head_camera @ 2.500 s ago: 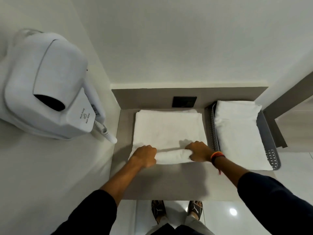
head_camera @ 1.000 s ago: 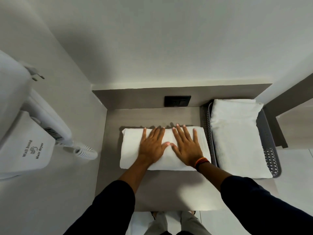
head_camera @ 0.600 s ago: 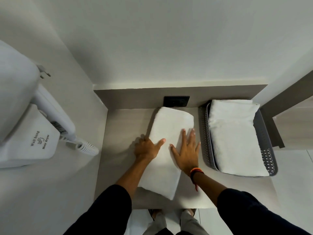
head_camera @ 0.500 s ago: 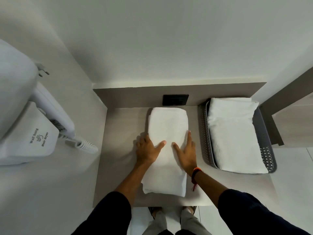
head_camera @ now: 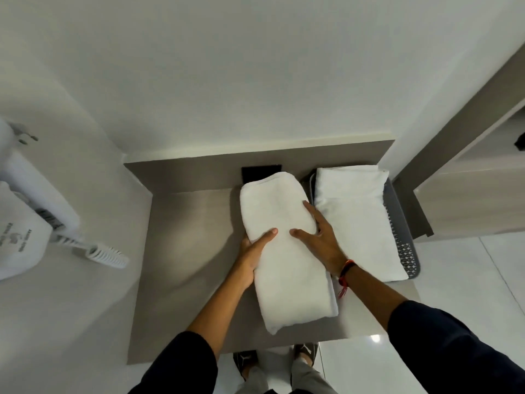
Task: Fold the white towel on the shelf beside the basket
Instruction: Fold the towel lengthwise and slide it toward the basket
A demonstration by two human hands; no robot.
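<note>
The white towel (head_camera: 284, 251) is folded into a long narrow bundle and lies lengthwise on the grey-brown shelf (head_camera: 187, 268), close beside the grey basket (head_camera: 403, 223). My left hand (head_camera: 252, 254) grips its left side, thumb on top and fingers tucked under. My right hand (head_camera: 318, 237) clasps its right side, thumb on top and fingers along the edge next to the basket. The far end of the towel seems to ride a little above the shelf.
The basket holds another folded white towel (head_camera: 358, 223). A black wall socket (head_camera: 255, 173) sits behind the towel. A wall-hung hair dryer (head_camera: 25, 223) with a coiled cord (head_camera: 102, 254) juts out at left. A cabinet edge (head_camera: 454, 143) rises at right.
The towel was folded over from the front, pressed flat, then turned lengthwise. Since half a second ago both hands have closed on its sides and shifted it right, against the basket.
</note>
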